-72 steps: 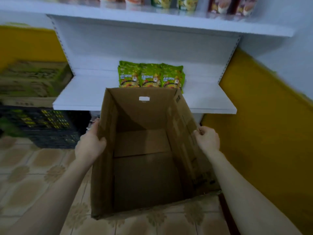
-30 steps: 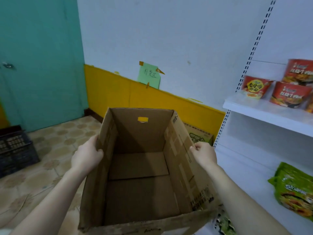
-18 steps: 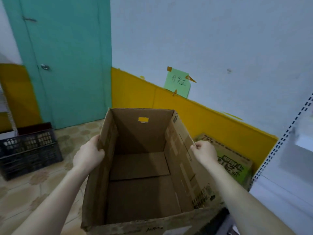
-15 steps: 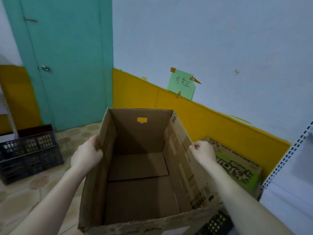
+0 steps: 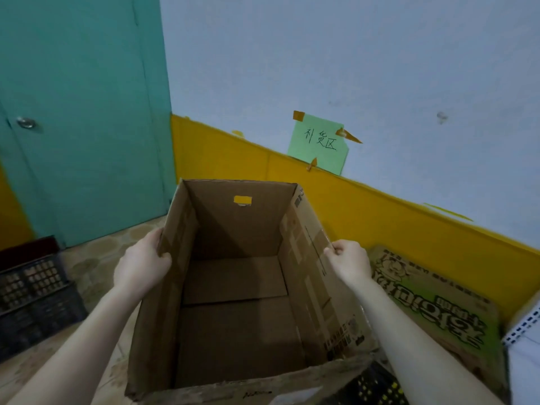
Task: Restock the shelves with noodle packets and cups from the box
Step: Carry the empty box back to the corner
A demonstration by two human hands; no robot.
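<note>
I hold an open brown cardboard box (image 5: 233,331) in front of me, above the floor. Nothing lies inside it; only its bottom flaps show. My left hand (image 5: 140,264) grips the rim of the left wall, fingers curled over the edge. My right hand (image 5: 349,263) grips the rim of the right wall the same way. No noodle packets or cups are in view.
A closed carton with green print (image 5: 438,311) lies on the floor to the right, against the yellow-and-white wall. A green paper note (image 5: 318,144) is taped to that wall. A dark plastic crate (image 5: 32,293) stands at left before a teal door (image 5: 81,112). The white shelf upright (image 5: 523,325) shows at far right.
I have turned left, away from the shelves, carrying the box; the shelf with packets and cups has left view. The door, note and green carton have come into view. Both hands keep their grip.
</note>
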